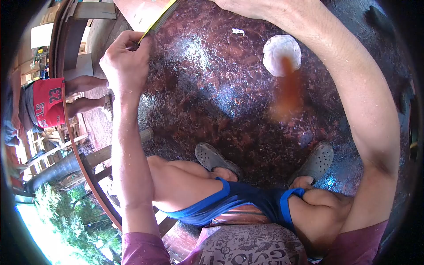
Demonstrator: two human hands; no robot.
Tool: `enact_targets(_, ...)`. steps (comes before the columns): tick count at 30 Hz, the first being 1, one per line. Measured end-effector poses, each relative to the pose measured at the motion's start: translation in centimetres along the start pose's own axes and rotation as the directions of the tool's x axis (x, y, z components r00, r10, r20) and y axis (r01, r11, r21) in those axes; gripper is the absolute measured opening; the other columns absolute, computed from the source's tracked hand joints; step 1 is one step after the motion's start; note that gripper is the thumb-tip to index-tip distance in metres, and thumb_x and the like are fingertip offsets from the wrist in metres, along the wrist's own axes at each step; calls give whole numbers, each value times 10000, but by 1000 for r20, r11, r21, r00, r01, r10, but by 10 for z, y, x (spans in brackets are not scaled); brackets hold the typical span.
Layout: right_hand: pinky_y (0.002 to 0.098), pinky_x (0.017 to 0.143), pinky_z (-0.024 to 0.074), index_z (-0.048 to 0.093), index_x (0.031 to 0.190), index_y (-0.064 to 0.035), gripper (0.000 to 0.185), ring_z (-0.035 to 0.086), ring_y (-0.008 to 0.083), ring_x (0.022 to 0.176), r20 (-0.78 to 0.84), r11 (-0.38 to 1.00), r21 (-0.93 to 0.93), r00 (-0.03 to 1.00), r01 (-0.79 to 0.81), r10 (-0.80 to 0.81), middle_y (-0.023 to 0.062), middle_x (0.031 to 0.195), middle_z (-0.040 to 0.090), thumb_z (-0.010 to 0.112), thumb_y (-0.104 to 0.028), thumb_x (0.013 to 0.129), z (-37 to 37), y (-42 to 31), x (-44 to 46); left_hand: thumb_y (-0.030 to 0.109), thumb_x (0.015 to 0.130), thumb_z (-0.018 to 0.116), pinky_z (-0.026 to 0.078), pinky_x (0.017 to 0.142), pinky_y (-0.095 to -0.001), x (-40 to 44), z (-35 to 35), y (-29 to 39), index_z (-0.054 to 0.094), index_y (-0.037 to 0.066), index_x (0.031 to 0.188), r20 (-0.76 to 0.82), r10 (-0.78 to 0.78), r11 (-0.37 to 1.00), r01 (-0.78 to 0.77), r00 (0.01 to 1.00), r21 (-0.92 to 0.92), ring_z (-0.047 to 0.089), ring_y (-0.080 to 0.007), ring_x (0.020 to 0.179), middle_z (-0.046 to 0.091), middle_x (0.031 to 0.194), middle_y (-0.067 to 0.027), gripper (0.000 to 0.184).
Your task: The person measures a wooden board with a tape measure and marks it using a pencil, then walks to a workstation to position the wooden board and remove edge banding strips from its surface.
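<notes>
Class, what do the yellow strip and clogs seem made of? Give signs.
Yellow strip: perhaps coated metal or plastic, smooth; it runs thin and straight from the left hand. Clogs: probably moulded foam or rubber, matte grey, with round holes.

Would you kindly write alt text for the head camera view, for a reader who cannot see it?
A person's left hand grips a thin yellow-edged strip near the top; the right hand is largely cut off there. Below are shiny, dark reddish ground and the wearer's gray clogs; another person in red shorts is at left.
</notes>
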State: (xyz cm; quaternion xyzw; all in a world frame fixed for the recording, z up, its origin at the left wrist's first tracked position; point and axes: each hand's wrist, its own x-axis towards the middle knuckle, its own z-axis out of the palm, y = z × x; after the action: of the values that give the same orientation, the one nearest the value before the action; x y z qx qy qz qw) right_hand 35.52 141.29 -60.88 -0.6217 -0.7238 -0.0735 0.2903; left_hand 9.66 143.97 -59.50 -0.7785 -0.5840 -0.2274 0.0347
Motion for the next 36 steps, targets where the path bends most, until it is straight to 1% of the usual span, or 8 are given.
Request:
enact_targets(6,417,618,570,716,863,-20,271,692,298,618,-3,999,-28,1000,-19,19,167,686,679,616,-272,850,-5,-5,-3,244,813,731,519,651,-291,0,0,4,746,59,900,6,-24,1000,24,1000,-5,658,-135,626,708,716,-77,205)
enact_targets(11,419,613,566,713,865,-19,276,689,302,619,111,999,-20,993,-45,47,172,688,677,614,-276,849,-6,-2,6,242,808,730,521,651,-297,-1,-1,4,749,60,895,-12,-1,1000,1,1000,22,658,-142,619,703,703,-78,202)
enact_targets(15,418,609,564,711,864,-20,277,689,300,623,-1,1000,-28,1000,-1,1,171,692,678,609,-278,854,-3,-2,0,245,804,734,522,654,-302,-1,0,5,752,69,891,-5,-32,999,32,999,21,658,-150,616,694,688,-77,197)
enact_targets(19,418,605,562,707,855,-20,276,688,302,621,120,997,-16,990,-74,75,172,696,679,606,-277,853,-3,-3,10,251,800,741,521,650,-302,0,0,5,753,77,884,13,-75,997,75,997,11,656,-150,614,689,678,-76,193)
enact_targets(22,419,601,560,705,848,-19,271,687,303,615,129,997,-18,988,-80,81,172,691,677,604,-271,852,-4,-3,11,257,797,745,518,646,-303,0,-1,7,752,77,880,9,-66,998,66,998,14,653,-150,610,688,678,-78,199)
enact_targets(28,422,599,559,706,843,-19,262,688,303,613,34,1000,-19,999,-18,19,171,678,673,598,-258,854,-4,-2,3,270,792,754,520,655,-302,0,-3,12,757,83,883,26,-117,992,116,993,52,652,-150,616,680,669,-73,208)
enact_targets(32,417,593,557,705,850,-19,259,686,301,606,28,1000,-12,1000,-7,7,168,675,672,596,-253,858,-1,1,3,276,786,762,524,664,-299,0,0,8,755,79,935,0,-89,995,89,996,37,651,-145,635,686,697,-67,247)
enact_targets(36,402,572,550,706,861,-22,254,674,279,584,135,998,-48,989,-47,53,160,665,667,599,-252,862,2,1,12,286,781,770,527,667,-297,0,3,3,735,65,1032,-32,-54,998,55,998,36,640,-143,644,679,718,-53,336)
